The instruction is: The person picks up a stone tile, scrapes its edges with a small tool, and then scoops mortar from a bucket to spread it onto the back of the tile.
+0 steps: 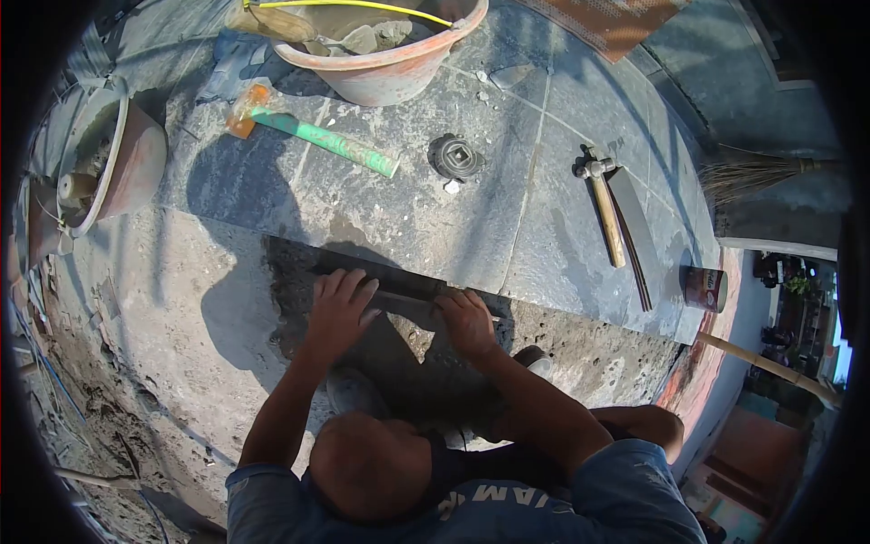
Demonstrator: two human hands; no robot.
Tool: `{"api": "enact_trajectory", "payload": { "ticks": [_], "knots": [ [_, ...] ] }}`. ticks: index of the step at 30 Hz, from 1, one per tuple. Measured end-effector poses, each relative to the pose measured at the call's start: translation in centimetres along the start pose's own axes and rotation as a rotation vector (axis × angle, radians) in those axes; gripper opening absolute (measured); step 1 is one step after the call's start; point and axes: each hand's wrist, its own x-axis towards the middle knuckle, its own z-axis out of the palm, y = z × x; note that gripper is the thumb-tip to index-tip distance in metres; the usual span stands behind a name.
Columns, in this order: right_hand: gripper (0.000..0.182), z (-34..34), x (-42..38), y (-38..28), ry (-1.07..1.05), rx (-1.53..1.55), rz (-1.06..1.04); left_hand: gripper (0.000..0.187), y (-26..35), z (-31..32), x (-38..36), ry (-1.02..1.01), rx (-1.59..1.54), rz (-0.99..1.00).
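A long dark tile strip (399,281) lies along the edge of the paved floor, over damp mortar. My left hand (343,304) rests on its left part, fingers spread flat. Toward its right end, my right hand (466,319) has its fingers curled and pressed on the strip; their tips are partly hidden. A thin lighter edge runs below the strip between both hands. Rough wet mortar (412,337) shows beneath, partly in shadow.
A green-handled mallet (317,138), a round drain cover (455,158) and a wooden-handled hammer (605,208) lie on the tiles. A large basin (381,77) stands at the back, a bucket (136,159) at left, a can (703,288) at right.
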Motion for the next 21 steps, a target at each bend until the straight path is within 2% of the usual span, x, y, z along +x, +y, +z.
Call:
{"api": "enact_trajectory", "payload": {
  "ticks": [4, 9, 11, 13, 14, 15, 16, 18, 20, 21],
  "knots": [
    [0.028, -1.7, -0.7, 1.1, -0.116, -0.015, -0.024, 0.027, -0.9, 3.9, -1.3, -0.017, 0.039, 0.105],
    [0.021, -5.0, 0.9, 0.5, -0.003, -0.087, -0.142, 0.023, -1.2, 4.4, 0.2, -0.119, -0.012, 0.08],
    [0.012, -7.1, 3.7, 1.5, 0.217, 0.022, -0.206, 0.023, -1.3, 4.4, 0.4, -0.133, -0.024, 0.079],
    [0.008, -9.7, 7.5, 4.2, 0.364, -0.031, -0.067, 0.024, -0.9, 4.2, 0.0, -0.158, -0.039, 0.066],
    [0.011, -10.1, 8.6, 6.5, 0.318, -0.046, 0.074, 0.025, -0.8, 4.0, 0.1, -0.246, -0.035, 0.055],
    [0.015, -10.4, 9.0, 8.6, 0.227, -0.158, 0.15, 0.025, -0.7, 4.0, 0.2, -0.336, -0.033, 0.048],
    [0.026, -10.3, 8.8, 10.2, 0.159, -0.175, 0.175, 0.025, -0.6, 4.3, -0.2, -0.343, -0.039, 0.053],
    [0.043, -11.2, 7.9, 9.4, 0.043, -0.34, 0.088, 0.031, -0.3, 5.1, -1.5, -0.357, 0.007, 0.121],
    [0.057, -9.6, 5.1, 8.3, -0.05, -0.451, 0.155, 0.033, 0.2, 5.4, -2.9, -0.348, 0.037, 0.148],
    [0.065, -9.8, 3.0, 7.4, -0.153, -0.43, 0.091, 0.035, 0.4, 5.5, -3.5, -0.328, 0.071, 0.174]
  ]
}}
